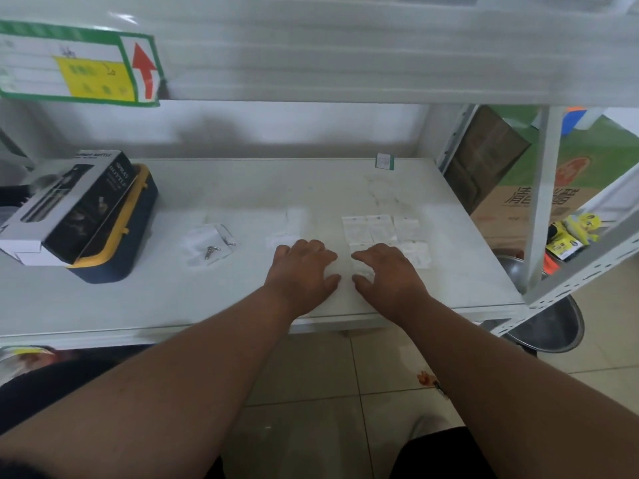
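My left hand (302, 271) and my right hand (387, 273) lie palm down side by side near the front edge of a white shelf board (207, 299). Both rest on a thin, clear or white sheet (345, 274) that shows between the thumbs. Fingers on both hands are spread and only slightly bent. Just beyond my right hand lies a row of small white printed labels (378, 228). Left of my left hand sits a small clear bag (207, 245) with a few metal parts in it.
A black spray bottle box (79, 205) lies on a blue and yellow case (114, 257) at the left. A small green-edged tag (385, 161) stands at the back right. A white rack post (543, 202) rises at the right, with cardboard boxes (539, 205) and a metal basin (549, 326) beyond.
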